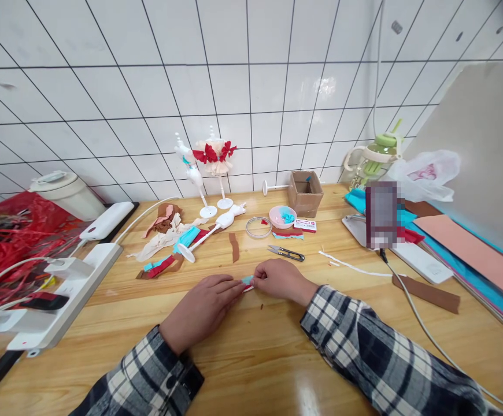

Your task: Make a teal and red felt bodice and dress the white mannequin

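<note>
Between my hands, low over the table, is a small layered strip of light blue, red and white crepe paper (247,281). My left hand (206,306) has its fingers pressed together, their tips on the strip's left end; its thumb is hidden. My right hand (281,280) is closed, pinching the strip's right end. Thread snips (287,253) lie just beyond the right hand. A brown paper strip (234,247) lies beyond the left fingers. Farther back, a white mini dress form (217,228) lies on its side by crumpled coloured paper scraps (160,242).
At the wall stand two mini dress forms (223,203), one in cream and red ruffles. Nearby are a metal ring (259,236), a pink bowl (273,218) and a cardboard box (306,202). A power strip (84,289) lies left; a phone (381,214), cable and coloured sheets (481,248) lie right.
</note>
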Demonstrator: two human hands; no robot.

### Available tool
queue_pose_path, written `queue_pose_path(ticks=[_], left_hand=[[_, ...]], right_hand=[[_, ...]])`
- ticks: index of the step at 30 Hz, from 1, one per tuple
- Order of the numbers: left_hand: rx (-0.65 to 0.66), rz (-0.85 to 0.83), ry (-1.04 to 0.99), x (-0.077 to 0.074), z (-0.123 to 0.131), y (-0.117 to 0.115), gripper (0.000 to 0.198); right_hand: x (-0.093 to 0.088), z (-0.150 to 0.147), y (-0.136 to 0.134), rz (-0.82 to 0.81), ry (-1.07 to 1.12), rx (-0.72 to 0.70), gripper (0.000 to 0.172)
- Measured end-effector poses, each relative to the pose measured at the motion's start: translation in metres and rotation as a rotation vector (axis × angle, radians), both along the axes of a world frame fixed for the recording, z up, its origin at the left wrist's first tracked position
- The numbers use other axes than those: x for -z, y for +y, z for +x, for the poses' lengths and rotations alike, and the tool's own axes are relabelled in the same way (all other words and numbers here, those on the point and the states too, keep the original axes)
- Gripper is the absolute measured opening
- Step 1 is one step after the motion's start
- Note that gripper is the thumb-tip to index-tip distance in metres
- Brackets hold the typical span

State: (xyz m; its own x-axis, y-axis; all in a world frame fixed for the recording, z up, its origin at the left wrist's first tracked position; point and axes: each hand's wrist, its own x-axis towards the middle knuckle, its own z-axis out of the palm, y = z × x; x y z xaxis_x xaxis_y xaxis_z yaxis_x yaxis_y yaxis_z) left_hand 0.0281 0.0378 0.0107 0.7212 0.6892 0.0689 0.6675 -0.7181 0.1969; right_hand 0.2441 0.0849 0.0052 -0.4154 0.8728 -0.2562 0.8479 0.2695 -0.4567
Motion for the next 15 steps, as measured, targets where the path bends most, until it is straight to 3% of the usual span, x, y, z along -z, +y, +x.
queue_pose_path(ticks=[15], left_hand=[[0.025,0.014,0.029,-0.0018,-0.0001,-0.0008,0.037]], right_hand=[[0.0016,-0.0035,-0.0026,0.058,-0.055,0.003,0.024]])
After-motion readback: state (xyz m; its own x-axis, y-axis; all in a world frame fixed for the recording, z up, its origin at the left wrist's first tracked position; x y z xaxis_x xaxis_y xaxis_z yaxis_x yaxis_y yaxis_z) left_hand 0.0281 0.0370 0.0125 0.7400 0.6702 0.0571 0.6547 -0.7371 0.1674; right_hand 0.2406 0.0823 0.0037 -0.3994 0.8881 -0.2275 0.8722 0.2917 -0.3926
